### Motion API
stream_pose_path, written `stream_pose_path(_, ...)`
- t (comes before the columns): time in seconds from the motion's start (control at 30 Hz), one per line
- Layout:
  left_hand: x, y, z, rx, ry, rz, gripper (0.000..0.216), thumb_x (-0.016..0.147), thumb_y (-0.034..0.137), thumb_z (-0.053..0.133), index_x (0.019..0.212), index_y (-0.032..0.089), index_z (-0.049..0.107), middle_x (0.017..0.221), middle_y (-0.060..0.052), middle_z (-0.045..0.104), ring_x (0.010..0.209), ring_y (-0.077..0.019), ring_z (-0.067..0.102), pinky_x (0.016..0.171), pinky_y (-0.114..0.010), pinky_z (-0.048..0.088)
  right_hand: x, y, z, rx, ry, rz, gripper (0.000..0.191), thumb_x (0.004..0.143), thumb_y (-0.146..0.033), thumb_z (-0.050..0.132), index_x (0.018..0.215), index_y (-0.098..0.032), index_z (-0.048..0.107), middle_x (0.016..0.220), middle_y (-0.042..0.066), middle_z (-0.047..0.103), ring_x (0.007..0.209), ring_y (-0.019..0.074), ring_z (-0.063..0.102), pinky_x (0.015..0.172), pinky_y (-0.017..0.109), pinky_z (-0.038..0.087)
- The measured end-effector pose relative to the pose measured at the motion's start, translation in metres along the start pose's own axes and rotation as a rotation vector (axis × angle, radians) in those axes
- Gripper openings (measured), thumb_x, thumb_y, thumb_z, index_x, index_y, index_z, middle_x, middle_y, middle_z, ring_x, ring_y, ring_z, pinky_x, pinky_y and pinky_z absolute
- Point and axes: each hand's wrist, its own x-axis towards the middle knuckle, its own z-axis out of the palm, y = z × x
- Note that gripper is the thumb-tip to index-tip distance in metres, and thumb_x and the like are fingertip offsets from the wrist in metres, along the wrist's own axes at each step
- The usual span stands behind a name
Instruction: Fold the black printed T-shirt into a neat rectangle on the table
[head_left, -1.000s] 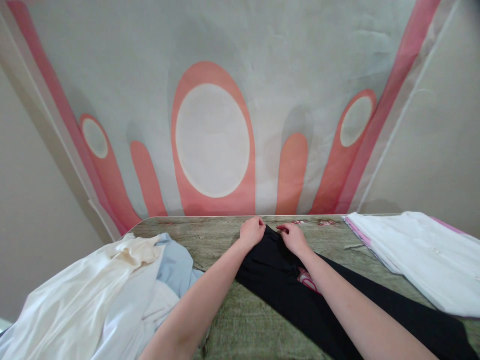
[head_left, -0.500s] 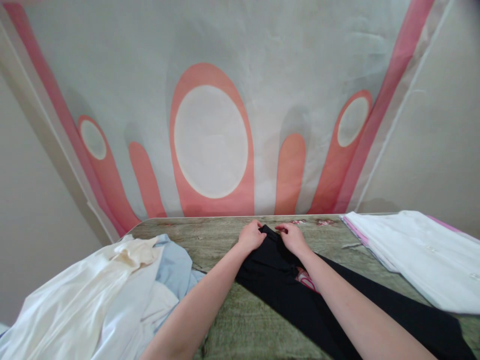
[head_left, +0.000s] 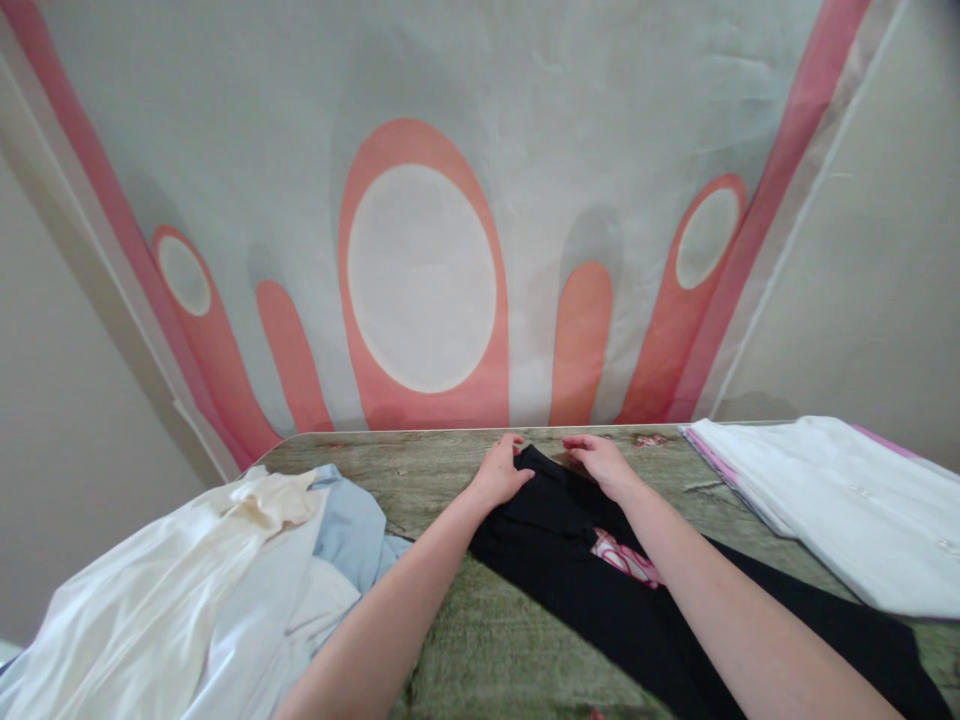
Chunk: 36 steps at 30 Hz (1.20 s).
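Note:
Black trousers (head_left: pixel 555 560) lie spread over the table, narrow end at the far side and long parts reaching toward me and to the right. My left hand (head_left: pixel 504 474) rests at their far left corner, thumb on the cloth and fingers apart. Along the far right edge of the trousers is my right hand (head_left: pixel 604 466), its fingers stretched out and pointing left; whether they touch the cloth I cannot tell. A pink-and-white patterned patch (head_left: pixel 624 558) shows amid the black cloth beside my right forearm, which partly covers the trousers.
A loose heap of cream, white and light blue clothes (head_left: pixel 172 600) lies on the left. To the right, white folded clothes (head_left: pixel 840 500) are stacked with pink edges showing. The wood-grain table (head_left: pixel 495 650) ends at a wall with a pink-and-grey printed hanging (head_left: pixel 424 410).
My right hand has shifted slightly right and its fingers have straightened. The fingers of my left hand have spread at the corner. More of the pink patch shows.

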Motion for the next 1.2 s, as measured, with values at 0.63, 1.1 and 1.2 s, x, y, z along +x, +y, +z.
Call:
stream_pose_path(0.63, -0.033, 0.031, 0.024, 0.412, -0.241, 0.206, 0.074, 0.084, 0.062, 0.024, 0.135, 0.009, 0.03, 0.143, -0.015, 0.024, 0.132, -0.0281, 0.017, 0.107, -0.042, 0.014, -0.001, 0.005, -0.004, 0.148, 0.018, 0.075, 0.021, 0.07, -0.004, 0.049, 0.084, -0.015, 0.062, 0.081, 0.006, 0.067, 0.074, 0.0137, 0.063, 0.064, 0.022, 0.053)
stream_pose_path(1.1, -0.027, 0.02, 0.019, 0.328, -0.257, 0.156, 0.083, 0.076, 0.07, 0.033, 0.135, 0.012, 0.03, 0.144, -0.015, 0.02, 0.133, -0.0312, 0.014, 0.106, -0.044, 0.012, -0.022, -0.024, -0.045, -0.209, -0.269, 0.074, 0.01, 0.067, -0.015, 0.057, 0.075, -0.013, 0.063, 0.058, 0.001, 0.061, 0.052, 0.0116, 0.054, 0.051, 0.022, 0.042)
stream_pose_path(1.2, -0.025, 0.015, 0.015, 0.325, -0.264, 0.18, 0.082, 0.075, 0.07, 0.034, 0.135, 0.013, 0.032, 0.144, -0.014, 0.022, 0.133, -0.0303, 0.014, 0.106, -0.043, 0.012, -0.043, -0.029, -0.071, -0.493, -0.37, -0.001, 0.012, 0.068, -0.021, 0.058, 0.073, -0.013, 0.063, 0.061, 0.002, 0.062, 0.056, 0.0137, 0.055, 0.052, 0.023, 0.039)
